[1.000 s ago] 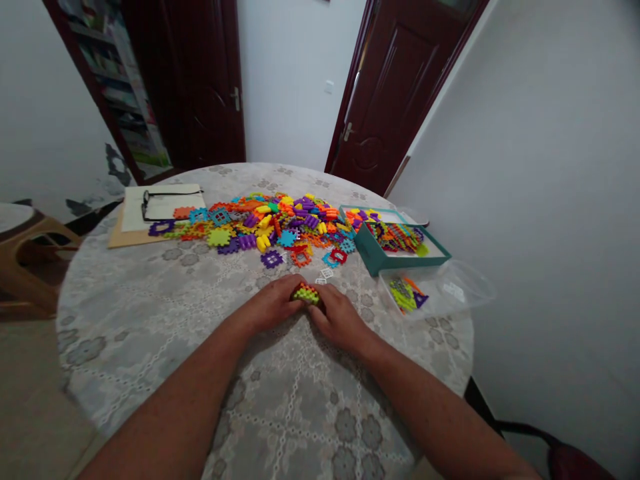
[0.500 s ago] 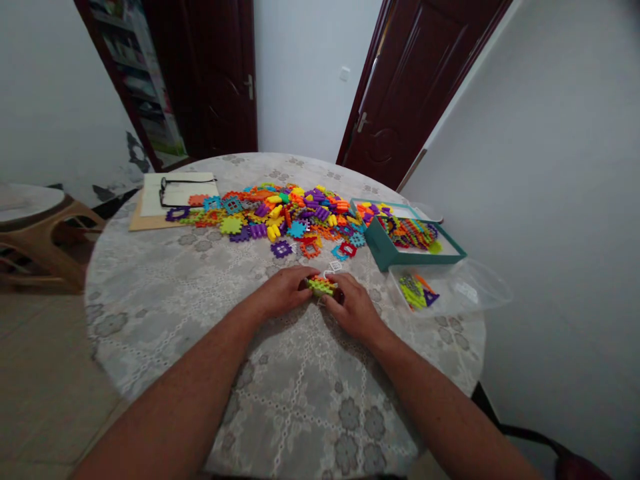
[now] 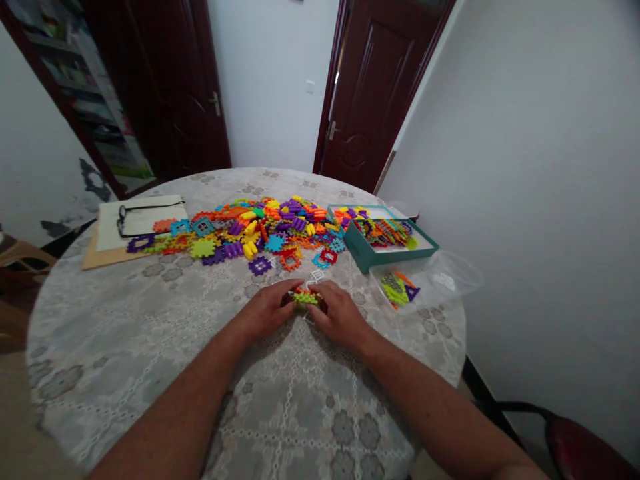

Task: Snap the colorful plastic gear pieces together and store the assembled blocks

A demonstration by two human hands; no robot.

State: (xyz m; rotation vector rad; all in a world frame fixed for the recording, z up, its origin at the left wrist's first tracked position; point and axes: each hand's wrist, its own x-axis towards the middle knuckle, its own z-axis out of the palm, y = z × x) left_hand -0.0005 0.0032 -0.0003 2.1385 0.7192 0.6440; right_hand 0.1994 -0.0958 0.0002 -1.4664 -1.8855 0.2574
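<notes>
The left hand and the right hand together pinch one block from its two sides (it is green and orange). From this block, the pile lies toward eleven o'clock, the box toward two, the tray toward three.

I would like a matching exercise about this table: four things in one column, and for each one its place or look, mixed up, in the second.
Column one
1. Glasses
2. Lime and orange pieces
3. Box
4. Plastic container

Column two
A. Transparent, with a purple piece inside
B. Between the left hand and the right hand
C. Teal-walled, right of the loose pile
D. Lying on pale paper at the table's left

Pairs: 1-D, 2-B, 3-C, 4-A
</notes>
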